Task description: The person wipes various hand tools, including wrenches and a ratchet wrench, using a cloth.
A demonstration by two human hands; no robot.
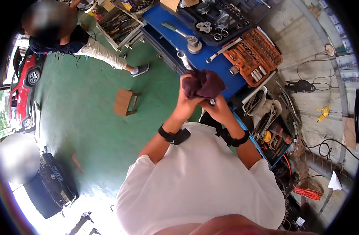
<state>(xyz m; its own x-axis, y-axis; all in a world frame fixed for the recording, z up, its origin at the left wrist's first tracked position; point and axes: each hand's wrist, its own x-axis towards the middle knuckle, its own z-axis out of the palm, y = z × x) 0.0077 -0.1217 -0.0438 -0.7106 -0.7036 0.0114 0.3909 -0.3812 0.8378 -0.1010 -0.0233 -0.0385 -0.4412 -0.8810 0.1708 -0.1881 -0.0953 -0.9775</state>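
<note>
A dark maroon cloth [205, 85] is bunched around the middle of a metal wrench. The ring end of the wrench [182, 56] sticks out past the cloth, over the blue bench top, and a short bit of its other end shows below. My left hand [184, 100] is closed on the cloth around the wrench, with its fingers partly covered. Close beside it, my right hand [218, 111] grips the wrench near its lower end, under the cloth. A black band is on each wrist.
On the blue bench [158, 15] lie a ratchet [187, 38], another wrench [222, 51], an orange socket case [252, 56] and a dark tool case [214, 19]. A wooden stool [125, 102] stands on the green floor. Another person [101, 51] and a red car [24, 88] are at left.
</note>
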